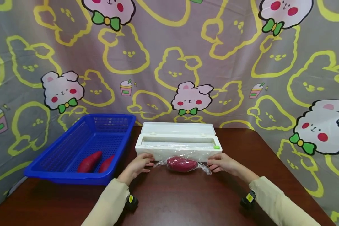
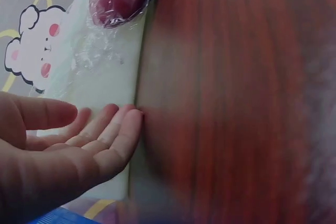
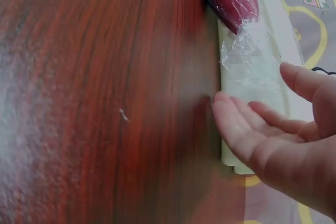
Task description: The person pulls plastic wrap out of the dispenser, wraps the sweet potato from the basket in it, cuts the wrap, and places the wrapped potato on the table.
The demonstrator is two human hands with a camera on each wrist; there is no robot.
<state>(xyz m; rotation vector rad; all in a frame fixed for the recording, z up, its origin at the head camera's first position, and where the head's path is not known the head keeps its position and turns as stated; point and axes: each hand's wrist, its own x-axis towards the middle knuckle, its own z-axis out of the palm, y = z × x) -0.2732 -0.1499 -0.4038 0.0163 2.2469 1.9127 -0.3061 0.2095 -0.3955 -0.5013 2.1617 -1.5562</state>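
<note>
A red-skinned sweet potato [image 1: 182,164] lies wrapped in clear cling film, whose twisted ends stick out at both sides. It rests against the front of a white cling film dispenser [image 1: 173,154] with its lid raised. My left hand [image 1: 141,164] is at the dispenser's front left corner, fingers loosely extended and thumb apart, as the left wrist view shows. At the front right corner is my right hand [image 1: 221,163], also with loosely extended fingers, beside the film's right end. Nothing is gripped in either hand. Whether the fingertips touch the dispenser, I cannot tell.
A blue plastic basket [image 1: 130,125] stands on the left, with two unwrapped sweet potatoes [image 1: 89,161] inside. A green slider [image 1: 216,147] sits at the dispenser's right end. Behind the brown table [image 1: 172,201] hangs a patterned cloth [image 1: 152,72]. A small film scrap [image 3: 124,115] lies on the table.
</note>
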